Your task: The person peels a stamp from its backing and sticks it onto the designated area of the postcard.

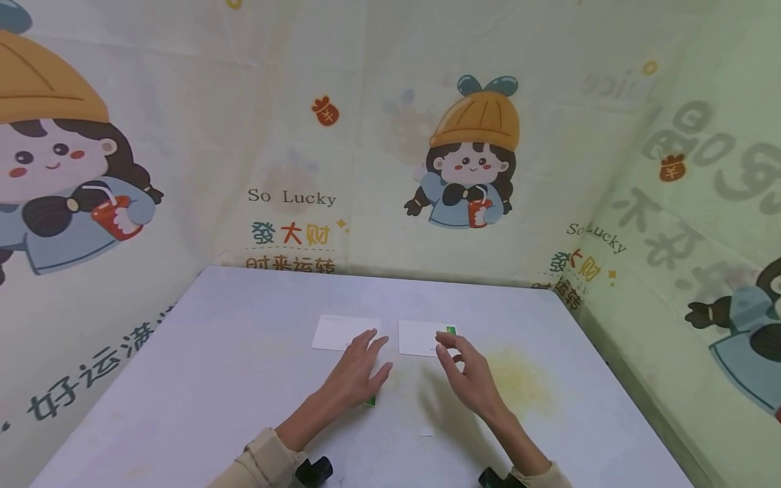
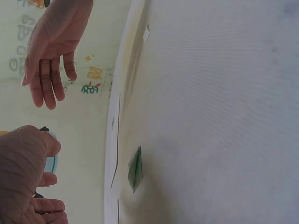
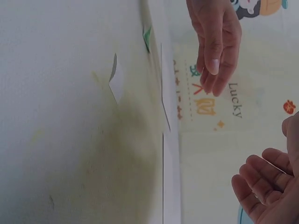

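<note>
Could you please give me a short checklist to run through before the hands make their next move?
1. Left hand empty: ok, its fingers are spread and hold nothing.
2. Right hand empty: ok, nothing shows in its grasp.
3. The left card and right card apart: ok, a gap lies between them.
4. Table free of loose bits: not ok, a green piece and a white scrap lie on it.
5. Print on the cards legible: cannot tell, too small.

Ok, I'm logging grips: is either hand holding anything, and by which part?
Nothing is held: the left hand and right hand are both empty above the table.
</note>
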